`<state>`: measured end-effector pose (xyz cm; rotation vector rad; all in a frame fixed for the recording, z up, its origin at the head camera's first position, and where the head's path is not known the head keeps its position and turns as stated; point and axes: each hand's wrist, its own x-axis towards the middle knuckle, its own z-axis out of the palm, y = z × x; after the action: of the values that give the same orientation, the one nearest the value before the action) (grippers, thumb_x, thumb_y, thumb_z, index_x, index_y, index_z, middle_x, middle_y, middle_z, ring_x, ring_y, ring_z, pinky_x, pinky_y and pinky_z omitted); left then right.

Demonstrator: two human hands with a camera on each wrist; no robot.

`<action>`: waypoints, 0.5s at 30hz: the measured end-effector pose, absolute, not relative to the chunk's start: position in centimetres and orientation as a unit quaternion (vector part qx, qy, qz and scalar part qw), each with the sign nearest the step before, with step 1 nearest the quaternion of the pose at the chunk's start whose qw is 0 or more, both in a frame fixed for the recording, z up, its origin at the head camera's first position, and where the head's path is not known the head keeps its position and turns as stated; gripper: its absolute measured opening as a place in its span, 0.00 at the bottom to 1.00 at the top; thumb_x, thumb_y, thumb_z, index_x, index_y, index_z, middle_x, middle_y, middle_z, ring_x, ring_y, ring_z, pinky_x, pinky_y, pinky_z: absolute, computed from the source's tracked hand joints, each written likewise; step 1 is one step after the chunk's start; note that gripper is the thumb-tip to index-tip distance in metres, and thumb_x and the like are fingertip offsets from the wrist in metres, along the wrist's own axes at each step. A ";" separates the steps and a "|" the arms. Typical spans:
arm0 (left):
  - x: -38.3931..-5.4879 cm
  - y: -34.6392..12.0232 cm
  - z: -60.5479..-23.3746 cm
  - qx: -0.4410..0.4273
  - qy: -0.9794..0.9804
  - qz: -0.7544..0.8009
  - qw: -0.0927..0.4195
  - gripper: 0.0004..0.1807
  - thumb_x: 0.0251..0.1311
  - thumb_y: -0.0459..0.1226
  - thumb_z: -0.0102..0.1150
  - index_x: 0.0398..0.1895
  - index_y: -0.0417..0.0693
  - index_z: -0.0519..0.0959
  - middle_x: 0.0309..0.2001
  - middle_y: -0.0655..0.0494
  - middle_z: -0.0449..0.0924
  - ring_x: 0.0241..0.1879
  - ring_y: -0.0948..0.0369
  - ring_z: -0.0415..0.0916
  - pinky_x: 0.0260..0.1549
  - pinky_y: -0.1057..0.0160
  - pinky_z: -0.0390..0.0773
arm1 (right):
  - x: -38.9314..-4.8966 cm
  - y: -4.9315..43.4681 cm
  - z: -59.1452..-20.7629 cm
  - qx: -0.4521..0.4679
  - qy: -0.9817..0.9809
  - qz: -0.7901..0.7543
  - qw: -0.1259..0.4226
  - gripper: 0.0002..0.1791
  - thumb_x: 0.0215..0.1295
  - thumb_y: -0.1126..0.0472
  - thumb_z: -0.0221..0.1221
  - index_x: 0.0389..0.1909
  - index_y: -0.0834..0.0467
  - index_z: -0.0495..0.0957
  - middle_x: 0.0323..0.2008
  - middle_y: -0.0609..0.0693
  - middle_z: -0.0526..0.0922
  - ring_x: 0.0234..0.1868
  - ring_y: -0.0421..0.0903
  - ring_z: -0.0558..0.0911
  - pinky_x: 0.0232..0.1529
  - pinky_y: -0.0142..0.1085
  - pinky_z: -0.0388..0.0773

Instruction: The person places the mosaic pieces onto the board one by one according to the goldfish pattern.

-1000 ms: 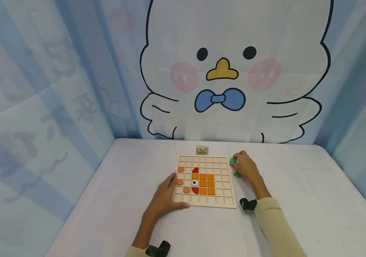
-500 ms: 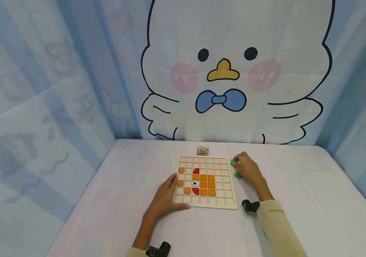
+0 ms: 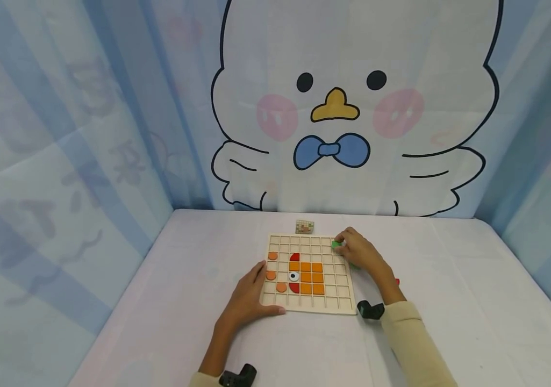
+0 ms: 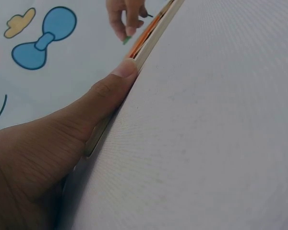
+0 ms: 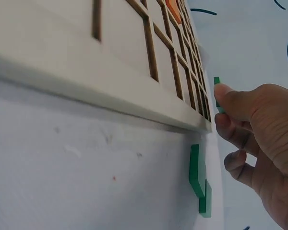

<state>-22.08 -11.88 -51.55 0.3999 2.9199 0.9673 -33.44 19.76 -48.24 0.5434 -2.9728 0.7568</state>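
A wooden grid board (image 3: 340,304) lies on the table, carrying orange square tiles (image 3: 306,276), red quarter-round tiles (image 3: 294,288), an eye tile (image 3: 294,276) and orange discs (image 3: 271,276). My left hand (image 3: 245,296) grips its near-left corner, thumb along the front edge and fingers at the left side; the left wrist view shows the thumb (image 4: 105,91) against the rim. Over the board's far-right corner, my right hand (image 3: 363,253) pinches a green tile (image 3: 336,244) between thumb and fingertips. In the right wrist view the held tile (image 5: 217,80) appears apart from the board.
More green tiles (image 5: 197,172) lie on the table beside the board's right edge, mostly behind the right hand in the head view. A red piece (image 3: 397,281) shows past the right wrist. Behind the board sits a small patterned card (image 3: 304,227).
My right hand has moved left from beside the board to above its far-right corner, bringing a green tile along. The left hand stays on the board's corner.
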 end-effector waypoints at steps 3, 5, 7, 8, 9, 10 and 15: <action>-22.1 -11.8 -51.5 0.128 0.940 0.314 0.019 0.67 0.38 0.68 0.70 0.78 0.45 0.50 0.78 0.50 0.48 0.74 0.49 0.54 0.70 0.46 0.61 | -33.3 19.0 -48.2 0.190 -0.953 0.236 0.012 0.12 0.69 0.58 0.59 0.45 0.62 0.79 0.46 0.55 0.76 0.42 0.49 0.77 0.49 0.48 0.77; -22.1 -11.8 -51.5 0.127 0.940 0.315 0.019 0.67 0.38 0.68 0.70 0.78 0.46 0.50 0.78 0.50 0.48 0.74 0.49 0.54 0.70 0.46 0.61 | -33.2 18.6 -48.2 0.199 -0.952 0.233 0.013 0.11 0.68 0.59 0.60 0.45 0.63 0.79 0.45 0.54 0.76 0.42 0.49 0.77 0.49 0.48 0.78; -22.2 -11.8 -51.5 0.126 0.941 0.314 0.021 0.67 0.38 0.68 0.70 0.78 0.46 0.50 0.78 0.50 0.48 0.74 0.49 0.53 0.70 0.46 0.61 | -33.1 18.2 -48.2 0.206 -0.951 0.230 0.017 0.11 0.68 0.59 0.60 0.45 0.63 0.79 0.45 0.54 0.76 0.42 0.49 0.77 0.48 0.48 0.78; -22.2 -11.8 -51.6 0.126 0.941 0.312 0.022 0.68 0.38 0.68 0.70 0.78 0.46 0.50 0.78 0.50 0.47 0.74 0.50 0.53 0.70 0.46 0.60 | -33.0 18.1 -48.2 0.207 -0.951 0.228 0.018 0.11 0.67 0.59 0.61 0.45 0.63 0.79 0.44 0.54 0.76 0.41 0.48 0.77 0.48 0.48 0.78; -22.2 -11.8 -51.6 0.126 0.942 0.311 0.023 0.68 0.38 0.68 0.70 0.78 0.46 0.50 0.78 0.51 0.47 0.74 0.50 0.53 0.70 0.46 0.60 | -32.9 18.0 -48.2 0.208 -0.951 0.227 0.017 0.12 0.67 0.60 0.61 0.45 0.63 0.79 0.44 0.54 0.76 0.41 0.48 0.77 0.47 0.48 0.78; -22.2 -11.8 -51.6 0.125 0.942 0.310 0.024 0.68 0.38 0.68 0.70 0.78 0.47 0.50 0.78 0.51 0.47 0.74 0.50 0.53 0.70 0.46 0.60 | -32.9 17.9 -48.2 0.209 -0.951 0.225 0.018 0.12 0.67 0.60 0.61 0.45 0.63 0.79 0.44 0.54 0.76 0.40 0.48 0.77 0.47 0.48 0.78; -22.2 -11.8 -51.6 0.127 0.942 0.311 0.022 0.68 0.38 0.68 0.70 0.78 0.46 0.50 0.78 0.50 0.47 0.74 0.49 0.54 0.70 0.46 0.61 | -32.9 17.6 -48.3 0.207 -0.954 0.215 0.018 0.12 0.67 0.60 0.61 0.46 0.63 0.79 0.44 0.54 0.76 0.39 0.47 0.76 0.47 0.47 0.78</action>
<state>-22.17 -11.81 -51.58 0.3919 2.9171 0.9640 -32.90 17.57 -48.33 0.6420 -2.9645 0.6674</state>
